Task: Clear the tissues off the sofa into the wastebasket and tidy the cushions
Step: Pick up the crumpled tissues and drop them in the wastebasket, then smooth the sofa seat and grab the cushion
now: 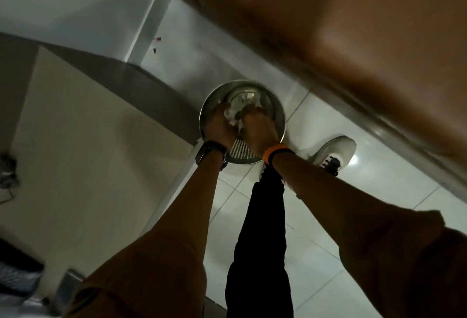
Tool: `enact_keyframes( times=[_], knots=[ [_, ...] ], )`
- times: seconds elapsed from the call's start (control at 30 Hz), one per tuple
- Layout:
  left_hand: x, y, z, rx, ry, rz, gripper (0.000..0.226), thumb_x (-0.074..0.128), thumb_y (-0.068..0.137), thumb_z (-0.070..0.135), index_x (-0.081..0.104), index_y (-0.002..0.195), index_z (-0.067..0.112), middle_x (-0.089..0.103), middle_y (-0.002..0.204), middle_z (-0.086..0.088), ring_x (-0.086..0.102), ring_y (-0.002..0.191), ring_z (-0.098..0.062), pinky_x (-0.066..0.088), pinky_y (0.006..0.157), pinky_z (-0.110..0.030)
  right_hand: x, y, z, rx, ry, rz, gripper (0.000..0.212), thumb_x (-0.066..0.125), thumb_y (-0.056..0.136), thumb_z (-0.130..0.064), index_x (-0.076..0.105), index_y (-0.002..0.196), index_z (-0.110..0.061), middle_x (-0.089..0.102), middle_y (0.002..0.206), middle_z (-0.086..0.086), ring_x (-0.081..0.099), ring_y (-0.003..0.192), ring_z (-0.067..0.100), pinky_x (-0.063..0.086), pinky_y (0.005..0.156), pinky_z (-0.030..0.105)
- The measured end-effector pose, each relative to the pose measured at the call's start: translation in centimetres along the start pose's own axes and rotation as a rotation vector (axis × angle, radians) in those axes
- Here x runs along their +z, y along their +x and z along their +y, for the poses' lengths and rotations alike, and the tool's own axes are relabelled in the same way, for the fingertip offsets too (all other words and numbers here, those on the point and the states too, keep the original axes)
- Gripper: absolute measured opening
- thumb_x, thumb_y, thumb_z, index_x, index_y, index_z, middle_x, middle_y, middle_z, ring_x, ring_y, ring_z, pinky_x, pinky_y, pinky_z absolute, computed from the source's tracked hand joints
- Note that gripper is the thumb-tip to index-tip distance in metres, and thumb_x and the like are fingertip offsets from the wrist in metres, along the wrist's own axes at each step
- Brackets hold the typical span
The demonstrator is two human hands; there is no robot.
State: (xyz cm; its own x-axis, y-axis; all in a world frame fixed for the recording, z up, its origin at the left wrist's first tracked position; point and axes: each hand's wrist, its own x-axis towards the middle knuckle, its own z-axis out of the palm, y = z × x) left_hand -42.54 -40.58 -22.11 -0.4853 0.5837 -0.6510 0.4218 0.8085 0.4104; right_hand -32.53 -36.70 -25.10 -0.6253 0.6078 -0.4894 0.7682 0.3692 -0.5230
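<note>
A round metal mesh wastebasket (276,113) stands on the tiled floor below me. Both my hands reach into its mouth. My left hand (219,125), with a dark watch at the wrist, and my right hand (257,132), with an orange band, press together on a wad of white crumpled tissues (233,118) held between them over the basket. More white tissue (243,99) lies deeper inside the basket. The brown sofa (353,39) fills the upper right, blurred by motion.
A beige wall or cabinet side (88,153) rises on the left, close to the basket. My white shoe (333,152) and dark trouser leg (262,229) stand on the pale floor tiles (316,254) beside the basket. Small red scraps (156,44) lie farther off.
</note>
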Motion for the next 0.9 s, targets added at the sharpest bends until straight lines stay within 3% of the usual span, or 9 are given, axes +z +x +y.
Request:
enact_keyframes(
  times=[0.13,0.2,0.27,0.37,0.43,0.53,0.67,0.77,0.9],
  knots=[
    [0.9,0.2,-0.9,0.058,0.017,0.003,0.062,0.065,0.094,0.016,0.035,0.147,0.009,0.041,0.151,-0.017,0.039,0.138,-0.032,0.037,0.115,-0.043,1.7,1.1,0.9,0.031,-0.051,-0.085,0.057,0.071,0.091,-0.017,0.052,0.145,-0.016,0.037,0.157,0.017,0.043,0.137,0.046,0.053,0.1,0.055],
    [0.5,-0.9,-0.4,0.155,0.055,0.075,0.062,0.064,0.092,0.017,0.038,0.147,0.011,0.039,0.152,-0.016,0.042,0.136,-0.033,0.04,0.111,-0.037,0.2,0.2,0.4,0.007,-0.03,-0.06,0.061,0.068,0.094,-0.014,0.045,0.15,-0.015,0.032,0.16,0.019,0.039,0.14,0.046,0.053,0.102,0.054],
    [-0.3,-2.6,0.9,0.304,0.092,0.149,0.061,0.067,0.086,0.015,0.044,0.143,0.011,0.042,0.149,-0.018,0.048,0.13,-0.035,0.044,0.103,-0.034,-2.9,-1.5,-0.7,-0.034,0.018,0.03,0.058,0.063,0.093,0.001,0.045,0.148,-0.005,0.037,0.157,0.024,0.04,0.14,0.046,0.049,0.106,0.056],
    [-2.8,-4.5,4.0,0.465,0.115,0.284,0.061,0.065,0.083,0.033,0.047,0.138,0.013,0.05,0.143,-0.017,0.051,0.128,-0.034,0.051,0.103,-0.048,-9.2,-4.6,-2.3,-0.103,0.111,0.251,0.055,0.069,0.084,0.013,0.055,0.136,0.004,0.055,0.138,0.028,0.054,0.127,0.044,0.052,0.1,0.056],
    [-4.8,-4.9,6.2,0.506,0.131,0.373,0.062,0.057,0.083,0.045,0.043,0.139,0.02,0.048,0.146,-0.013,0.046,0.133,-0.032,0.045,0.108,-0.05,-13.2,-5.6,-2.0,-0.159,0.049,0.359,0.05,0.075,0.084,0.004,0.061,0.132,-0.003,0.059,0.134,0.022,0.054,0.124,0.038,0.054,0.097,0.053],
    [-8.1,-3.9,11.4,0.604,0.157,0.444,0.067,0.067,0.084,0.04,0.037,0.142,0.024,0.042,0.151,-0.012,0.039,0.14,-0.031,0.04,0.111,-0.054,-20.0,-4.0,-0.8,-0.239,-0.135,0.476,0.044,0.072,0.094,-0.026,0.062,0.135,-0.014,0.054,0.144,0.016,0.049,0.13,0.035,0.046,0.102,0.051],
    [-11.6,0.3,20.8,0.74,0.135,0.563,0.076,0.07,0.083,0.047,0.033,0.143,0.021,0.044,0.149,-0.017,0.043,0.137,-0.034,0.046,0.106,-0.052,-28.7,0.7,0.9,-0.144,-0.179,0.651,0.06,0.071,0.088,-0.042,0.052,0.138,-0.016,0.049,0.146,0.016,0.046,0.131,0.037,0.042,0.099,0.051],
    [-14.3,3.9,28.1,0.807,0.035,0.617,0.084,0.074,0.081,0.048,0.032,0.146,0.013,0.042,0.15,-0.023,0.041,0.139,-0.037,0.04,0.111,-0.056,-34.9,4.5,2.7,-0.06,-0.131,0.742,0.066,0.067,0.088,-0.052,0.05,0.139,-0.014,0.043,0.15,0.016,0.044,0.132,0.037,0.041,0.101,0.053],
    [-18.1,9.0,35.7,0.726,-0.283,0.602,0.107,0.079,0.076,0.054,0.022,0.152,0.005,0.025,0.156,-0.022,0.028,0.146,-0.031,0.028,0.12,-0.022,-43.6,10.0,6.0,-0.001,0.218,0.917,0.084,0.074,0.083,-0.058,0.044,0.145,-0.01,0.038,0.151,0.018,0.039,0.137,0.035,0.038,0.113,0.052]
  ],
)
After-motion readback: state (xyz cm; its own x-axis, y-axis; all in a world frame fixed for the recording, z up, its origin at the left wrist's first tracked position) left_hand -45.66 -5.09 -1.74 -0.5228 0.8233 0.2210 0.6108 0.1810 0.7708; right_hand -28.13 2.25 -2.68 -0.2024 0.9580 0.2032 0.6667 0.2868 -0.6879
